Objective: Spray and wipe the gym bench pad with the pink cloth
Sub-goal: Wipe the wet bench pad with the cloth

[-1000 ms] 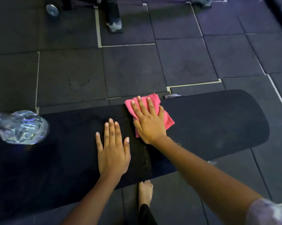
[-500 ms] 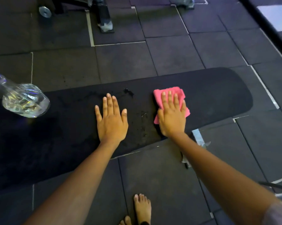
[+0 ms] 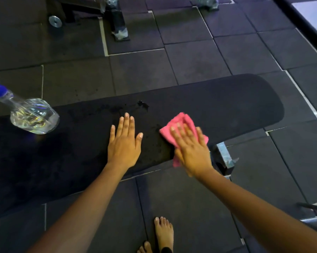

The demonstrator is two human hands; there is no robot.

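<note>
The black gym bench pad (image 3: 227, 106) runs across the view from the left edge to a rounded end at the right. My right hand (image 3: 192, 148) lies flat on the pink cloth (image 3: 179, 121), pressing it on the pad's near edge; the hand is motion-blurred. My left hand (image 3: 124, 143) rests flat on the pad with fingers spread, left of the cloth, holding nothing. Wet drops and a dark smear (image 3: 143, 105) show on the pad between and beyond the hands. A clear spray bottle (image 3: 33, 115) with a blue collar stands on the pad's left part.
Dark rubber floor tiles (image 3: 190, 61) surround the bench. A metal bench leg (image 3: 224, 157) shows under the pad by my right wrist. Another machine's frame foot (image 3: 117, 24) and a silver disc (image 3: 55, 21) lie at the back. My bare feet (image 3: 163, 232) stand near the bottom edge.
My right hand has slid the pink cloth from the pad's far side across to its near edge, a little rightward. My left hand stayed flat. The camera view rose and pulled back.
</note>
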